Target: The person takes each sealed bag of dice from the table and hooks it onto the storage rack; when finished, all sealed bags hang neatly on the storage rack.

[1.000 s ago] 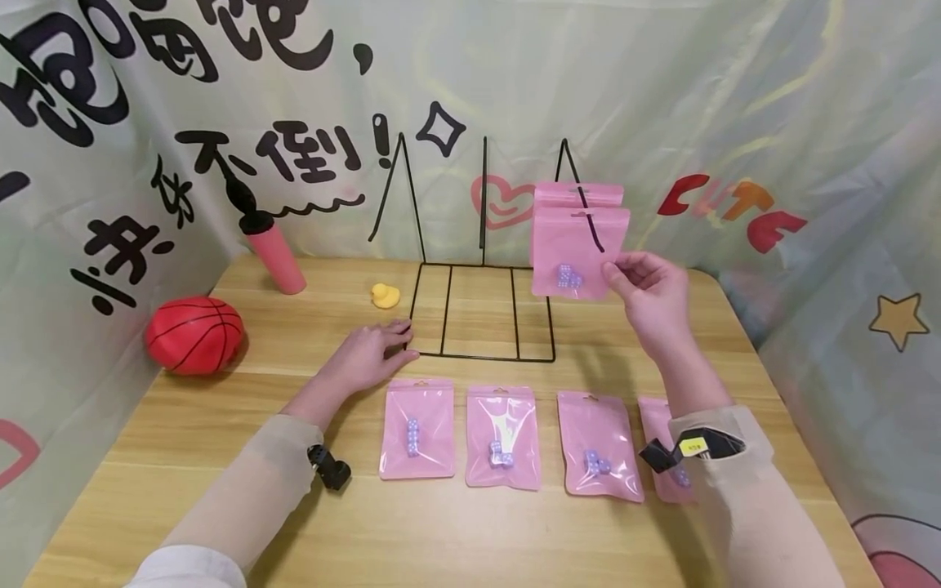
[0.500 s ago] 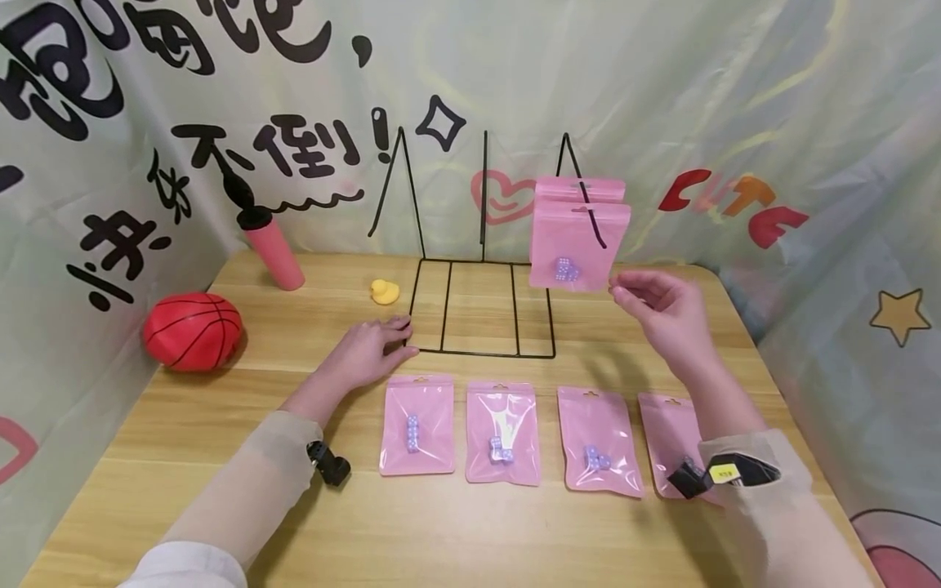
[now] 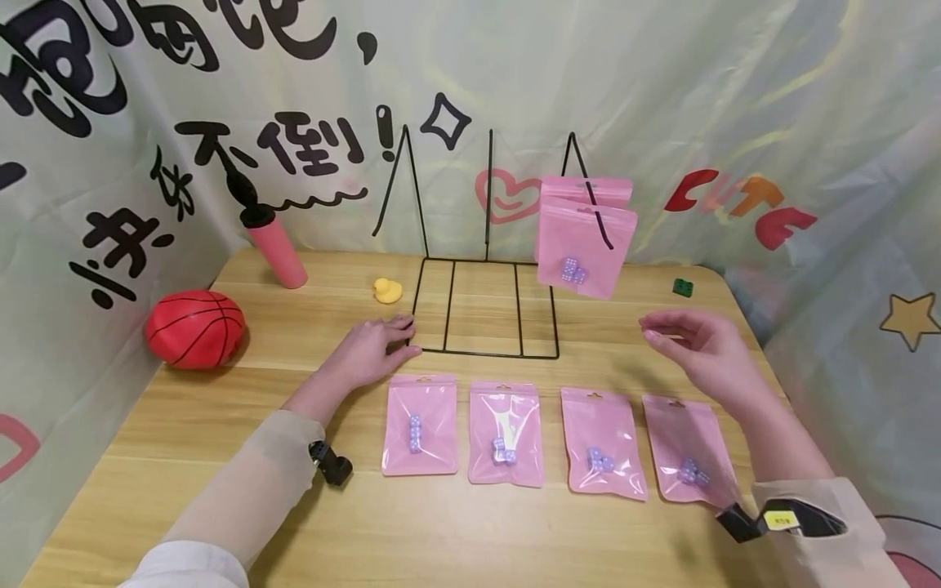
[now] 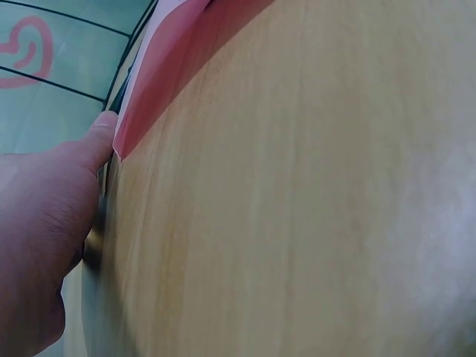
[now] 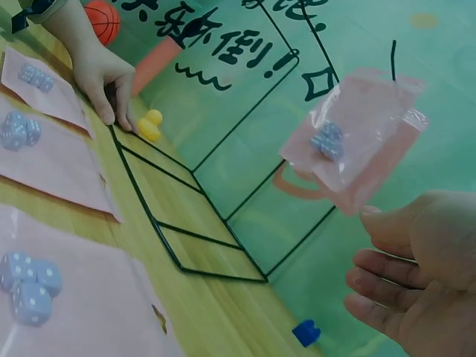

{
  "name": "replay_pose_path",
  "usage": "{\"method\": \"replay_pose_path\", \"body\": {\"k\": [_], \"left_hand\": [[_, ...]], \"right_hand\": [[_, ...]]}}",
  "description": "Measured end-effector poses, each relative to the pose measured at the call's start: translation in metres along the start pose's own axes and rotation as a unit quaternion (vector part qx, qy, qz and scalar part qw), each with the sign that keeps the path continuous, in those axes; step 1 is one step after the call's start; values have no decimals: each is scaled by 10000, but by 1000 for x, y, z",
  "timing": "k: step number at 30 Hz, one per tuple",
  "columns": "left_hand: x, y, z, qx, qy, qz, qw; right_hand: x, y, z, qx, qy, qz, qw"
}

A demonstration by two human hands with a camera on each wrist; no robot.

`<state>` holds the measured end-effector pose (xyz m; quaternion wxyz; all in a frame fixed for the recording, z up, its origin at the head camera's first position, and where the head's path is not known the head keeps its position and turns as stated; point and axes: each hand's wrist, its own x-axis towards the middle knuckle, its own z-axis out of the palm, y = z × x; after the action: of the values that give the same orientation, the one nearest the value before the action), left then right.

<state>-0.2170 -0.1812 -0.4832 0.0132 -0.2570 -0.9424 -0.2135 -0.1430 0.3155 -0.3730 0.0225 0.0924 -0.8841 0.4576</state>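
Observation:
A black wire display rack (image 3: 519, 310) with upright hooks stands on the table. Two pink zip bags (image 3: 586, 249) hang on its right hook; the front one has speckled dice inside and tilts slightly. My left hand (image 3: 365, 353) holds the rack's front left corner between thumb and fingers; in the left wrist view the thumb (image 4: 93, 141) lies along the rod. My right hand (image 3: 698, 347) is right of the hanging bags, off them, fingers loosely bent and holding nothing. Several more pink bags with dice lie in a row in front, among them the leftmost bag (image 3: 420, 426) and the rightmost bag (image 3: 689, 449).
A yellow rubber duck (image 3: 387, 291) sits left of the rack. Further left are a pink hand pump (image 3: 278, 249) and a red basketball (image 3: 194, 329). A small green block (image 3: 683, 287) lies at the back right. A printed curtain hangs behind the table.
My right hand has let go of the front hanging bag and moved right and toward me, uncovering the green block and rightmost bag. My left hand stays at the rack corner.

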Motion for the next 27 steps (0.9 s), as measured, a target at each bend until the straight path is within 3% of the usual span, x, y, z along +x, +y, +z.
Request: {"method": "replay_pose_path", "body": {"k": [12,18,23,27], "left_hand": [[2,0,2,-75,-2,53,10000],[0,-1,-1,-45,-4,15,10000],[0,0,-1,-23,14,13,10000],[0,0,0,-27,-2,20,10000]], "right_hand": [[-31,20,-33,-635,-109,499,9967],[-47,46,-50,-1037,-540,828,9897],[-65,73,-60,-988,-1025,1317,9810],[-76,87,-63,-1027,-1167,1805,9712]]}}
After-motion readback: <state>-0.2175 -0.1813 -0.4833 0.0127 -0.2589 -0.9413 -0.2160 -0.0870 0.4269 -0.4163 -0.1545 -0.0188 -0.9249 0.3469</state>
